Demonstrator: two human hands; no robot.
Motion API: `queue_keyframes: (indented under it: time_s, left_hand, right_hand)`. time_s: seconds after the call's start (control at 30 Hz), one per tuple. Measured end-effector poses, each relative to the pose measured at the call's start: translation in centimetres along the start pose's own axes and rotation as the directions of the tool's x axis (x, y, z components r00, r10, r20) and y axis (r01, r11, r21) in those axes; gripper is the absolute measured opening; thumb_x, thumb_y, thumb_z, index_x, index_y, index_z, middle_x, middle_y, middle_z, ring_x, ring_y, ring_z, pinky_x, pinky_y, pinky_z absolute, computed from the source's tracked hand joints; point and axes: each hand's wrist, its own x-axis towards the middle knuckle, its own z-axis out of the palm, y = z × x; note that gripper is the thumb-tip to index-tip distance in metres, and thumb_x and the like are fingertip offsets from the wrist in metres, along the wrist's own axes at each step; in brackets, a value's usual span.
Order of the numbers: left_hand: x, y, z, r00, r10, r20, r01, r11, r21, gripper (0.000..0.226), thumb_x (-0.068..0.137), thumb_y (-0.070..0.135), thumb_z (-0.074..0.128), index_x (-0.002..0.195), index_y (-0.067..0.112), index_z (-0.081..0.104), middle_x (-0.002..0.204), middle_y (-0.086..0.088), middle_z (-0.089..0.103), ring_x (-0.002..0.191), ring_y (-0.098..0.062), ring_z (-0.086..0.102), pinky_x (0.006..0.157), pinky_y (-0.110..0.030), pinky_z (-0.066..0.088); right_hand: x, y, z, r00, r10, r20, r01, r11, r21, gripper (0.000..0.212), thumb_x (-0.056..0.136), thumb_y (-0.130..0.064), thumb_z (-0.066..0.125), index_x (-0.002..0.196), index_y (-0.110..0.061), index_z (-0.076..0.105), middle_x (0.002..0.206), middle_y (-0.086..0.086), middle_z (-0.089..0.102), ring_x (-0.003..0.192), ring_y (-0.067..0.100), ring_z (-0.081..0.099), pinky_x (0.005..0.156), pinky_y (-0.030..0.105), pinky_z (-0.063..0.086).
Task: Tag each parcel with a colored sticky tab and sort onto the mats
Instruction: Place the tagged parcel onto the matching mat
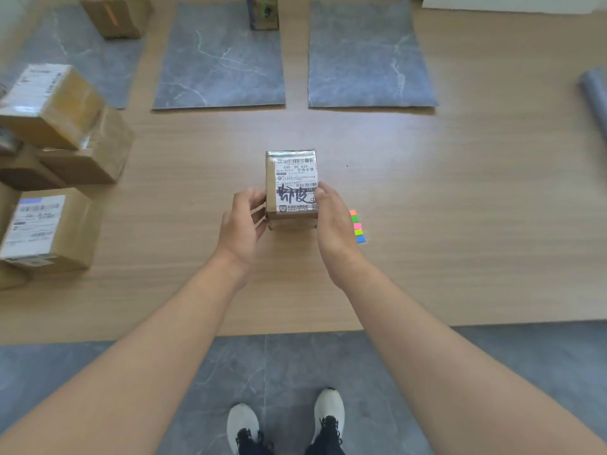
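- Two hands on one small parcel (pixel 291 188), at the middle of the wooden table (pixel 460 192), near its front edge.
- Left hand (pixel 243 221): fingers curled against the parcel's left side, gripping it.
- Right hand (pixel 331 218): thumb laid on the label's right edge, the other fingers wrapped round the right side, gripping.
- Parcel is brown card under clear tape, with a white shipping label facing up and dark handwriting across it. Cannot tell whether it rests on the table or is held just above.
- Sticky tabs (pixel 357 226) lie on the table just right of the right hand: orange, green, pink, lighter green, blue, in a short column.
- Three grey marbled mats lie along the far side: left mat (pixel 82 54), middle mat (pixel 220 60), right mat (pixel 371 54).
- Orange-tabbed parcel (pixel 113 14) stands on the left mat; green-tabbed parcel (pixel 262 11) stands at the middle mat's far edge.
- Stacked parcels (pixel 59 142) sit at the table's left edge.
- Grey roll (pixel 596 100) lies at the far right.
- White shoes (pixel 285 421) stand on a grey floor below.
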Motion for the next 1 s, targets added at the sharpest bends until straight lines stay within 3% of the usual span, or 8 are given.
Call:
queue_keyframes:
  time_s: [0.13, 0.27, 0.33, 0.47, 0.63, 0.73, 0.9, 1.0]
  left_hand:
    - [1.3, -1.8, 1.3, 1.0, -0.011, -0.002, 0.011, 1.0, -0.011, 0.038, 0.105, 0.032, 0.035, 0.107, 0.019, 0.07, 0.094, 0.014, 0.076, 0.097, -0.006, 0.067, 0.09, -0.023, 0.05]
    - [1.9, -2.4, 1.9, 1.0, 0.013, -0.014, -0.014, 0.999, -0.039, 0.034, 0.104, 0.028, 0.036, 0.106, 0.023, 0.069, 0.094, 0.018, 0.076, 0.096, 0.001, 0.067, 0.084, -0.015, 0.049]
    - [1.9, -2.4, 1.9, 0.998, 0.003, -0.062, -0.005, 1.0, -0.021, 0.031, 0.104, 0.029, 0.038, 0.107, 0.024, 0.068, 0.1, 0.014, 0.075, 0.101, -0.001, 0.066, 0.087, -0.018, 0.051]
    - [0.5, -4.9, 0.8, 0.966, 0.032, -0.255, 0.072, 0.919, 0.387, 0.037, 0.085, 0.039, 0.039, 0.091, 0.016, 0.068, 0.094, 0.001, 0.07, 0.097, -0.025, 0.068, 0.09, -0.044, 0.055]
    - [-1.3, -8.1, 1.5, 0.989, 0.146, 0.029, -0.131, 0.762, 0.634, 0.026, 0.092, 0.012, 0.051, 0.088, 0.018, 0.076, 0.091, 0.01, 0.068, 0.084, 0.008, 0.058, 0.077, -0.014, 0.043]
    - [-1.0, -8.6, 2.7, 0.964, 0.223, 0.146, -0.264, 0.722, 0.64, 0.029, 0.091, 0.006, 0.05, 0.097, 0.01, 0.078, 0.102, 0.01, 0.066, 0.091, 0.015, 0.054, 0.082, 0.001, 0.033]
    - [-0.7, -8.8, 4.5, 0.921, 0.237, 0.308, -0.387, 0.628, 0.675, 0.044, 0.082, 0.016, 0.046, 0.112, 0.006, 0.076, 0.121, -0.002, 0.071, 0.115, -0.007, 0.06, 0.099, -0.005, 0.036]
    - [-0.2, -9.4, 5.0, 0.875, 0.232, 0.425, -0.484, 0.473, 0.736, 0.049, 0.08, 0.017, 0.045, 0.117, 0.007, 0.075, 0.128, -0.003, 0.069, 0.119, -0.021, 0.062, 0.106, -0.024, 0.044]
  right_hand:
    - [0.9, 0.9, -1.5, 0.997, -0.005, 0.071, 0.007, 1.0, -0.024, 0.03, 0.11, -0.023, 0.038, 0.132, -0.032, 0.056, 0.111, -0.035, 0.059, 0.093, -0.033, 0.05, 0.078, -0.005, 0.037]
    - [1.8, 1.6, -2.4, 0.996, -0.019, 0.092, 0.018, 1.0, 0.009, 0.032, 0.109, -0.024, 0.04, 0.134, -0.033, 0.059, 0.132, -0.018, 0.065, 0.122, -0.007, 0.057, 0.105, 0.018, 0.043]
    - [2.1, 1.9, -3.2, 0.999, -0.02, 0.032, 0.019, 1.0, 0.024, 0.028, 0.108, -0.022, 0.045, 0.126, -0.031, 0.064, 0.118, -0.019, 0.07, 0.11, -0.008, 0.062, 0.096, 0.014, 0.048]
    - [3.2, 3.2, -5.9, 0.967, -0.119, -0.224, 0.053, 0.958, -0.282, 0.026, 0.094, -0.011, 0.063, 0.113, -0.025, 0.074, 0.1, -0.013, 0.074, 0.09, 0.004, 0.069, 0.085, 0.025, 0.056]
    - [5.4, 4.9, -7.5, 0.97, -0.178, -0.168, 0.059, 0.837, -0.544, 0.027, 0.086, 0.0, 0.069, 0.104, -0.017, 0.079, 0.094, -0.001, 0.075, 0.081, 0.009, 0.065, 0.072, 0.003, 0.044]
    - [6.8, 5.5, -7.6, 0.978, -0.186, -0.091, 0.083, 0.753, -0.652, 0.022, 0.084, -0.007, 0.078, 0.103, -0.016, 0.08, 0.093, 0.002, 0.074, 0.08, 0.013, 0.064, 0.078, 0.016, 0.05]
    - [8.5, 6.5, -7.6, 0.973, -0.218, -0.069, 0.105, 0.694, -0.712, 0.024, 0.08, -0.029, 0.086, 0.101, -0.019, 0.08, 0.096, 0.004, 0.07, 0.087, 0.022, 0.065, 0.08, 0.03, 0.048]
    - [8.8, 6.8, -7.9, 0.972, -0.227, -0.064, 0.113, 0.687, -0.718, 0.03, 0.075, -0.031, 0.09, 0.1, -0.018, 0.079, 0.096, 0.004, 0.071, 0.088, 0.022, 0.066, 0.082, 0.032, 0.05]
